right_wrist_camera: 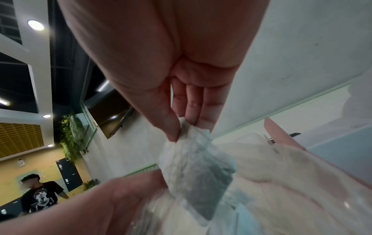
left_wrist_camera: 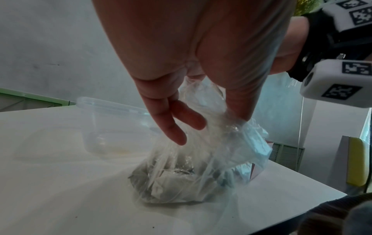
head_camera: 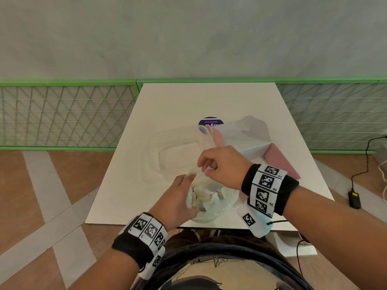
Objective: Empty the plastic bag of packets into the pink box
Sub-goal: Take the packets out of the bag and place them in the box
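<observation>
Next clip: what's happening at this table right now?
A person is unpacking a clear plastic bag of packets on the white table. The left hand grips the bag's side, while the right hand pinches one white paper packet above the bag's mouth. The open pink box waits behind the right wrist.

Looks like a large indoor hall or office-type commons, not a home. White bench (head_camera: 209,97) set against a low green mesh fence (head_camera: 62,114) and grey wall (head_camera: 188,34); wood-pattern floor with pale tape lines (head_camera: 41,185); recessed ceiling lights (right_wrist_camera: 35,25), hanging plants (right_wrist_camera: 73,135), wall-mounted screen (right_wrist_camera: 118,122), a bystander (right_wrist_camera: 40,197).
</observation>
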The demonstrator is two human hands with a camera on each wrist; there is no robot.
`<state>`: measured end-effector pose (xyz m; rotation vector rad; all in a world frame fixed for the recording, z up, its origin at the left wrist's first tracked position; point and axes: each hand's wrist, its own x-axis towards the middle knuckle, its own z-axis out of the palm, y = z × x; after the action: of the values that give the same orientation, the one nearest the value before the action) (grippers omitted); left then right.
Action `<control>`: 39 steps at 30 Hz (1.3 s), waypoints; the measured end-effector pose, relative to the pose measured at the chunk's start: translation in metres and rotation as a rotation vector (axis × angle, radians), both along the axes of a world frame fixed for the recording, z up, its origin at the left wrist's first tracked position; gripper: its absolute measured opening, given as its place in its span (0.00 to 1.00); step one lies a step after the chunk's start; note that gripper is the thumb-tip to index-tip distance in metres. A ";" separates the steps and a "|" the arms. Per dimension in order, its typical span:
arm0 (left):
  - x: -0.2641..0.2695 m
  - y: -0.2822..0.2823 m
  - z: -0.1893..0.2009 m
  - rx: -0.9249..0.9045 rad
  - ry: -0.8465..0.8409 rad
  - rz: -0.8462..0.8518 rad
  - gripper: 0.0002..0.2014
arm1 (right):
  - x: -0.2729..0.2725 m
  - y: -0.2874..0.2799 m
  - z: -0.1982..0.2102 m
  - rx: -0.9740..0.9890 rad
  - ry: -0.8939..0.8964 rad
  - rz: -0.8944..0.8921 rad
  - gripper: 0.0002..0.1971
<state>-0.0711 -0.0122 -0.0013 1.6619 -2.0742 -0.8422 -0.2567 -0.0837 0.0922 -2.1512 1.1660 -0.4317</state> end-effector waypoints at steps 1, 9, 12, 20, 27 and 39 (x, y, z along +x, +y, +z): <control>-0.001 0.000 0.000 0.000 -0.007 0.003 0.47 | -0.001 0.000 0.004 -0.004 -0.009 -0.004 0.12; -0.002 0.002 0.004 0.003 -0.044 0.004 0.48 | -0.007 0.002 0.032 -0.053 -0.103 -0.024 0.11; -0.002 0.002 0.005 0.014 -0.026 0.005 0.48 | -0.011 0.001 0.047 -0.087 -0.108 -0.028 0.12; -0.002 0.001 0.004 0.045 -0.021 0.001 0.48 | -0.036 -0.006 0.091 -0.137 -0.210 -0.106 0.12; -0.002 -0.001 0.004 0.052 -0.024 -0.002 0.48 | -0.071 -0.015 0.118 -0.237 -0.194 -0.177 0.11; -0.001 0.000 0.006 0.041 -0.023 0.000 0.48 | -0.109 -0.044 0.047 -0.258 0.261 -0.289 0.11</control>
<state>-0.0723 -0.0119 0.0051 1.7000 -2.0856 -0.8759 -0.3655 -0.1275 0.1395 -2.3162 1.6584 -0.4568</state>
